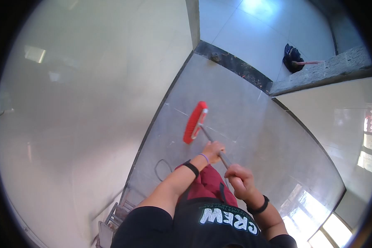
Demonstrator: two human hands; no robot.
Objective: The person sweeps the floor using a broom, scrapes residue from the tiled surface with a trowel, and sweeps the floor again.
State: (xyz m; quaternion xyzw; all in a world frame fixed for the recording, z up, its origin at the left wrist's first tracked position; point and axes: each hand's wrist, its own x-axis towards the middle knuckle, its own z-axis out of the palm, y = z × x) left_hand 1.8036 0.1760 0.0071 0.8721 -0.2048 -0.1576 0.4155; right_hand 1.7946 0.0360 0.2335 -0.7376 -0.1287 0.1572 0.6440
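Note:
A broom (196,122) with red bristles and a long grey handle (206,134) is in front of me, its head low over the grey floor; I cannot tell whether the bristles touch it. My left hand (213,151) is closed around the handle on the part nearer the broom head. Closer to my body, my right hand (240,182) grips the same handle, fingers wrapped round it. The handle's top end is hidden behind my right hand.
A dark threshold strip (235,68) crosses the doorway ahead. Beyond it, a black bundle (292,58) with a pinkish stick lies on pale tiles. Smooth walls flank the floor (252,120). A metal frame (115,219) and a thin cable loop (158,169) are at left.

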